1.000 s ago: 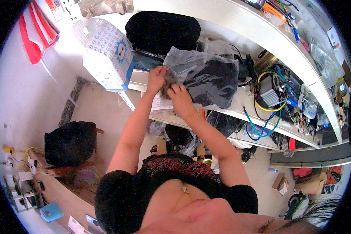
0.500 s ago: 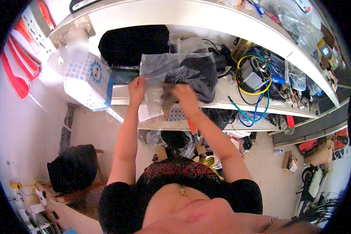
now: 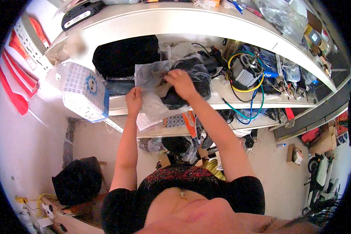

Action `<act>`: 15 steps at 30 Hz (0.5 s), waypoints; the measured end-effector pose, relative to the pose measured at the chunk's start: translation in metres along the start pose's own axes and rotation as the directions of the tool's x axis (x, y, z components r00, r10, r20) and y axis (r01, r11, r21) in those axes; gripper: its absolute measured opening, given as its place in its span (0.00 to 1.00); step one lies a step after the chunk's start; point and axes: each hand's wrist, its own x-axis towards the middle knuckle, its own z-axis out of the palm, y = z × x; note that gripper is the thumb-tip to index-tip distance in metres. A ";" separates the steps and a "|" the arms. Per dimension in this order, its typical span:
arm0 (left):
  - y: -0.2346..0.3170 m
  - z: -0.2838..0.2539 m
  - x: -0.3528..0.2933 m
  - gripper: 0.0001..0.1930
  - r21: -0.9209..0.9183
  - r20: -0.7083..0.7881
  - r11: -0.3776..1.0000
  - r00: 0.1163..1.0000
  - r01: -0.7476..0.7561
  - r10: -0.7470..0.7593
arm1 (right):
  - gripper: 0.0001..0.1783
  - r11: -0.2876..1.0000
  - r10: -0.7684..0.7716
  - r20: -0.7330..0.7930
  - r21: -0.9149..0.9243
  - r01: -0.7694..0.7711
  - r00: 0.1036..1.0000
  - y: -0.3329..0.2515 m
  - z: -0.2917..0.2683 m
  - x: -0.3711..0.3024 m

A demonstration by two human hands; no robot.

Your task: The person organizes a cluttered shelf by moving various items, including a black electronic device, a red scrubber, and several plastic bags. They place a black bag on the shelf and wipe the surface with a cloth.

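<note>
A clear plastic bag point(image 3: 147, 105) with something black and soft-looking point(image 3: 201, 84) inside lies across the shelf in front of me. My left hand point(image 3: 134, 100) pinches the bag's left edge between thumb and fingers. Over the bag's middle, my right hand point(image 3: 180, 84) has its fingers bent down. A grey-brown piece point(image 3: 158, 82) shows beside those fingertips; what it is, and whether it lies in or on the bag, I cannot make out.
Behind the bag stands a big black bundle point(image 3: 124, 56). A white-and-blue box point(image 3: 84, 89) juts out at left. To the right are a grey motor-like unit point(image 3: 245, 74) and looped hoses point(image 3: 241, 119). The upper shelf edge point(image 3: 156, 21) arches overhead.
My right hand has moved up and slightly left over the bag, and the grey-brown piece has shifted up with it. My left hand keeps its pinch. The whole view has shifted a little.
</note>
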 end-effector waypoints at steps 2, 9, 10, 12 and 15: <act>0.000 0.003 0.000 0.14 -0.023 -0.004 0.999 0.999 -0.036 0.036 | 0.12 0.954 0.298 -0.066 0.044 -0.295 0.952 0.048 0.004 -0.005; 0.007 -0.006 -0.001 0.13 -0.233 0.117 0.938 0.965 0.256 -0.234 | 0.21 0.501 0.860 0.076 0.071 -0.863 0.505 0.136 -0.062 -0.068; 0.010 -0.008 -0.002 0.12 -0.301 0.170 0.888 0.936 0.346 -0.308 | 0.23 0.516 0.843 0.092 0.141 -0.845 0.530 0.132 -0.061 -0.071; 0.021 -0.011 -0.002 0.12 -0.256 0.258 0.871 0.898 0.419 -0.356 | 0.28 0.501 0.825 0.127 0.290 -0.816 0.551 0.119 -0.048 -0.087; 0.017 0.001 -0.003 0.13 -0.195 0.230 0.944 0.948 0.267 -0.221 | 0.33 0.655 0.755 0.014 0.033 -0.755 0.656 0.120 -0.030 -0.086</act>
